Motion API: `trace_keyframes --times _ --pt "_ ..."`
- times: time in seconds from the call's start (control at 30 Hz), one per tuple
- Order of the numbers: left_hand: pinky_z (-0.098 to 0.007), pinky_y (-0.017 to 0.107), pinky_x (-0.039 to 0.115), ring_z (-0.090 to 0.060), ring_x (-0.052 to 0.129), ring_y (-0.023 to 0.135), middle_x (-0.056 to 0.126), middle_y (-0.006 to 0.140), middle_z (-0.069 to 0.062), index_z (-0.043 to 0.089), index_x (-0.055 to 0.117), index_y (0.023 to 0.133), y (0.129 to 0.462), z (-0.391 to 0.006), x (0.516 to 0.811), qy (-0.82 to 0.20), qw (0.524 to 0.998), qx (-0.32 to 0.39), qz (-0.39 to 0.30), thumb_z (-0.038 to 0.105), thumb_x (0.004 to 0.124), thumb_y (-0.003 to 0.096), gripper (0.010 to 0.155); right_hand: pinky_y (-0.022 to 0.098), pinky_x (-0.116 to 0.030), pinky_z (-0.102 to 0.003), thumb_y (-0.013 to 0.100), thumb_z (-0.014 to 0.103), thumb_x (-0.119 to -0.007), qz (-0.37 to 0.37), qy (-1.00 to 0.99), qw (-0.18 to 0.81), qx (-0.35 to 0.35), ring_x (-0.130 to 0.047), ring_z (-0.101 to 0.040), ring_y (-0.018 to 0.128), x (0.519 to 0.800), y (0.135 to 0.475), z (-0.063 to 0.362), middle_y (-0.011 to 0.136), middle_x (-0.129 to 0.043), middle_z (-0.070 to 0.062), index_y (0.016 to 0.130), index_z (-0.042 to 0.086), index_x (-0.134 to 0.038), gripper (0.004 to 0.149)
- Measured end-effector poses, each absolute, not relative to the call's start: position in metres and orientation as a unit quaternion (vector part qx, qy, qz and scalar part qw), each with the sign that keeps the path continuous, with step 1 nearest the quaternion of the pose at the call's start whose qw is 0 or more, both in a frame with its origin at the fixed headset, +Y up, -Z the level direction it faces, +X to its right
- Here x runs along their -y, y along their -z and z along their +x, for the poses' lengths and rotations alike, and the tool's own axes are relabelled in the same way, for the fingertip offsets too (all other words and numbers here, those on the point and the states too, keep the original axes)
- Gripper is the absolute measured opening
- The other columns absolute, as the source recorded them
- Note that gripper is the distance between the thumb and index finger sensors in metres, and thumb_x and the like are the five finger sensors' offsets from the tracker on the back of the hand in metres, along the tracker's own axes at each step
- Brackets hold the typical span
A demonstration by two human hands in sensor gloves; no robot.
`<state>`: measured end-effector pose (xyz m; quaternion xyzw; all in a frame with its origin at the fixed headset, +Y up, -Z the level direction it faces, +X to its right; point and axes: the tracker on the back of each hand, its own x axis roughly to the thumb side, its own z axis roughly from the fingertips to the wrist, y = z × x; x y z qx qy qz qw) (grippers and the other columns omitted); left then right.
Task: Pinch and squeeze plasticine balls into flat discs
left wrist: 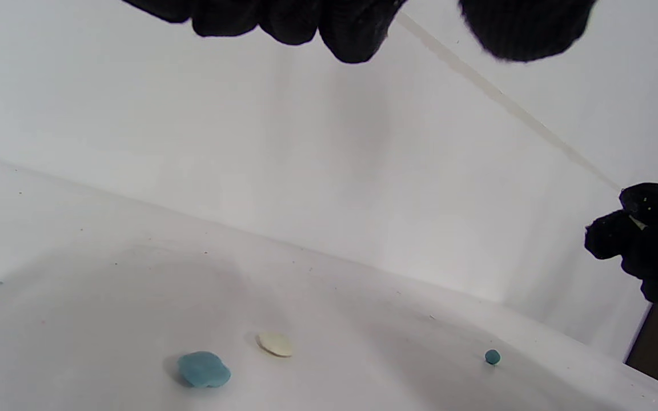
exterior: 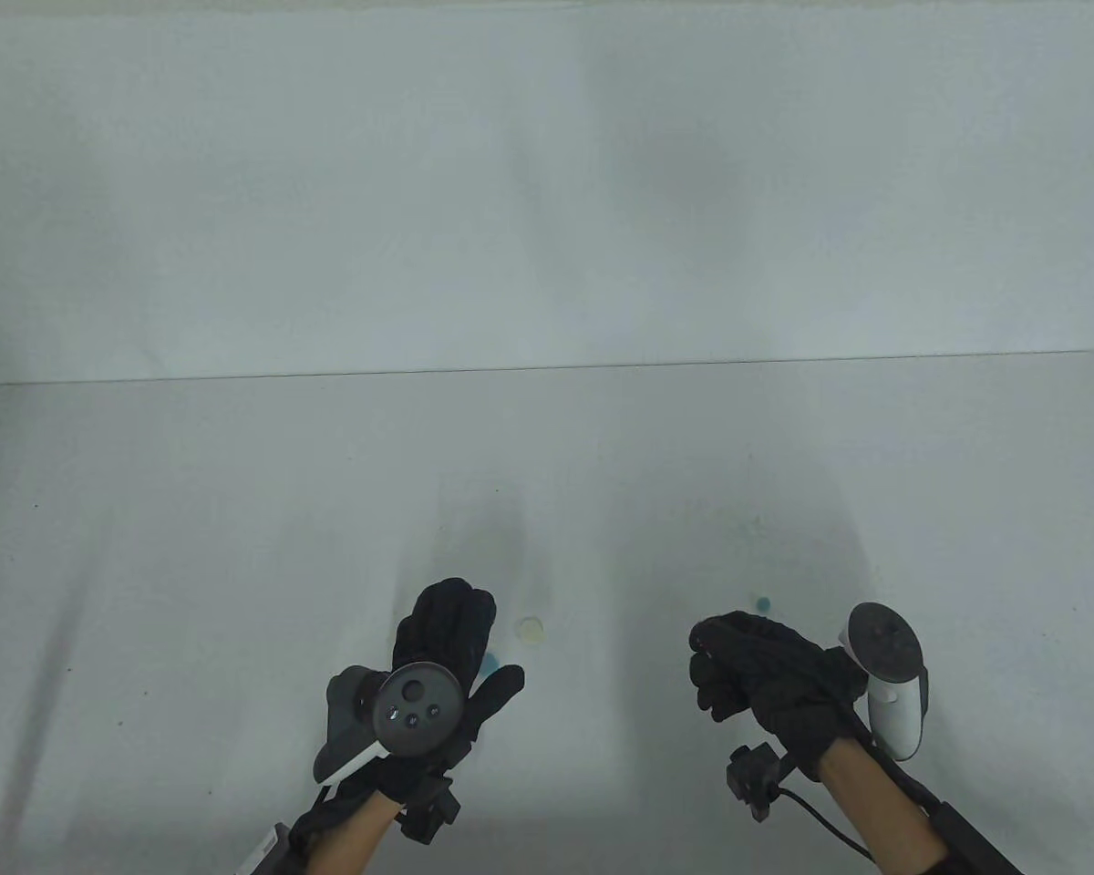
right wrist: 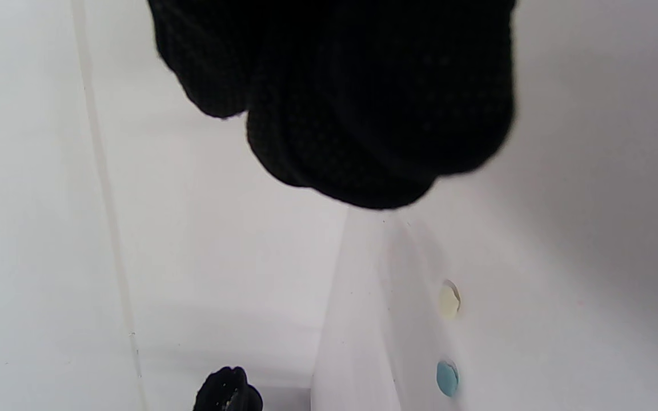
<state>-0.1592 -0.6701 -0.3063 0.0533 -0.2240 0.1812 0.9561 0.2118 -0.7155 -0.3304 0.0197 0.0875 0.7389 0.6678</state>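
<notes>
A flat blue disc (left wrist: 204, 369) and a flat cream disc (left wrist: 275, 344) lie side by side on the white table; a small teal ball (left wrist: 492, 357) sits further right. In the table view the cream disc (exterior: 531, 629) lies just right of my left hand (exterior: 488, 635), which hovers open and empty over the blue disc (exterior: 490, 666). The teal ball (exterior: 763, 603) lies just beyond my right hand (exterior: 704, 649). My right hand's fingers are curled tight, held above the table. In the left wrist view its fingertips (left wrist: 614, 237) pinch together with a pale sliver between them.
The white table (exterior: 237, 547) ends at a far edge against a white wall (exterior: 547, 182). In the right wrist view the curled fingers (right wrist: 363, 103) fill the top, with both discs below.
</notes>
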Motion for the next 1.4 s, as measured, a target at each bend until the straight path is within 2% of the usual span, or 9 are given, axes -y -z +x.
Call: trace_keyframes --times 0.07,0.1,0.13,0.23,0.3,0.57,0.97,1.23,1.4 --pt "-0.064 0.073 0.042 -0.056 0.038 0.106 0.034 0.116 -0.03 0.003 0.043 0.114 0.306 -0.159 0.67 -0.18 0.956 0.224 0.052 0.051 0.063 0.0539 0.08 0.024 -0.099 -0.02 0.055 0.04 -0.078 0.03 -0.725 0.681 -0.098 -0.107 -0.015 0.038 0.718 0.331 0.212 0.057 -0.102 -0.004 0.081 0.007 -0.084 0.042" --pt "-0.064 0.073 0.042 -0.056 0.038 0.106 0.033 0.116 -0.03 0.003 0.042 0.115 0.306 -0.159 0.67 -0.18 0.957 0.223 0.052 0.051 0.063 0.0539 0.08 0.03 -0.098 -0.023 0.057 0.044 -0.073 0.038 -0.715 0.69 -0.107 -0.106 -0.021 0.048 0.72 0.332 0.213 0.068 -0.099 -0.009 0.088 0.009 -0.08 0.047" --pt "-0.064 0.073 0.042 -0.056 0.038 0.106 0.034 0.116 -0.03 0.003 0.043 0.115 0.306 -0.159 0.669 -0.18 0.956 0.223 0.054 0.051 0.063 0.0539 0.08 0.037 -0.096 -0.03 0.058 0.056 -0.063 0.056 -0.687 0.711 -0.138 -0.101 -0.034 0.061 0.723 0.333 0.212 0.084 -0.09 -0.022 0.1 -0.002 -0.068 0.072" --pt "-0.064 0.073 0.042 -0.056 0.038 0.106 0.034 0.116 -0.03 0.003 0.042 0.115 0.306 -0.16 0.669 -0.182 0.956 0.222 0.055 0.051 0.063 0.0539 0.08 0.044 -0.092 -0.039 0.057 0.062 -0.06 0.059 -0.672 0.723 -0.15 -0.095 -0.042 0.07 0.726 0.333 0.212 0.093 -0.081 -0.029 0.105 -0.006 -0.059 0.084" --pt "-0.064 0.073 0.042 -0.056 0.038 0.106 0.034 0.116 -0.03 0.003 0.043 0.114 0.306 -0.16 0.67 -0.18 0.957 0.222 0.054 0.051 0.063 0.0539 0.08 0.045 -0.092 -0.038 0.057 0.062 -0.061 0.069 -0.681 0.712 -0.155 -0.095 -0.041 0.071 0.726 0.333 0.211 0.093 -0.082 -0.027 0.105 -0.005 -0.06 0.082" --pt "-0.064 0.073 0.042 -0.056 0.038 0.106 0.034 0.116 -0.03 0.003 0.043 0.114 0.305 -0.16 0.669 -0.181 0.956 0.223 0.055 0.051 0.063 0.0539 0.08 0.039 -0.096 -0.032 0.061 0.028 -0.067 0.054 -0.706 0.691 -0.145 -0.104 -0.031 0.059 0.722 0.334 0.21 0.078 -0.095 -0.019 0.094 -0.001 -0.074 0.045" --pt "-0.064 0.073 0.042 -0.056 0.038 0.106 0.033 0.116 -0.03 0.004 0.043 0.115 0.304 -0.16 0.667 -0.184 0.955 0.227 0.06 0.051 0.063 0.0539 0.08 0.041 -0.096 -0.031 0.061 0.028 -0.066 0.056 -0.751 0.648 -0.119 -0.103 -0.03 0.063 0.714 0.334 0.209 0.08 -0.094 -0.014 0.096 -0.004 -0.064 0.047" --pt "-0.064 0.073 0.042 -0.056 0.038 0.106 0.033 0.116 -0.03 0.003 0.043 0.115 0.304 -0.159 0.666 -0.19 0.953 0.229 0.061 0.051 0.063 0.0539 0.08 0.038 -0.094 -0.038 0.057 0.034 -0.076 0.045 -0.798 0.586 -0.132 -0.099 -0.041 0.066 0.704 0.339 0.201 0.088 -0.088 -0.027 0.092 0.009 -0.084 0.044" --pt "-0.064 0.073 0.042 -0.056 0.038 0.106 0.033 0.116 -0.03 0.003 0.043 0.115 0.304 -0.16 0.666 -0.194 0.952 0.227 0.063 0.051 0.063 0.0539 0.08 0.038 -0.092 -0.04 0.056 0.035 -0.077 0.04 -0.853 0.51 -0.107 -0.092 -0.036 0.07 0.687 0.349 0.185 0.094 -0.078 -0.02 0.092 0.012 -0.085 0.044"
